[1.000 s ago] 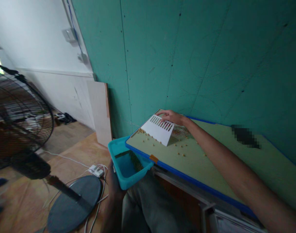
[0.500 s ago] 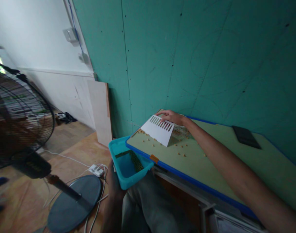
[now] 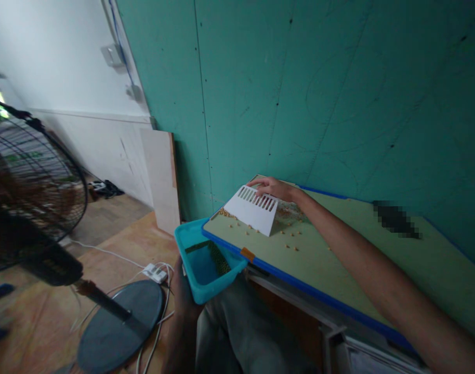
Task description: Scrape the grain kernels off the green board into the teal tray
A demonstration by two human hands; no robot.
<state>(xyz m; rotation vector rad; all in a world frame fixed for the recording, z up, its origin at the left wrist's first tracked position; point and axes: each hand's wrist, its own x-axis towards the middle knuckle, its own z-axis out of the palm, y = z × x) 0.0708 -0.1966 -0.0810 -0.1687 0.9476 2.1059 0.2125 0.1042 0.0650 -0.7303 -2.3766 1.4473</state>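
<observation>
My right hand grips the top of a white slotted sheet, which stands tilted on the pale green tabletop. Small tan pieces are bunched at the sheet's left side, and several more lie scattered in front of it and to its right. Below the table's left corner, my left hand holds a turquoise plastic basket by its outer side. A dark green perforated strip lies inside the basket. The fingers under the basket are mostly hidden.
A standing fan with a round grey base is at the left. A white power strip and cables lie on the floor. A board leans on the green wall. A dark, partly pixelated object rests at the table's right.
The white sheet and my right hand have shifted very slightly to the left. My left hand and the basket look the same.
</observation>
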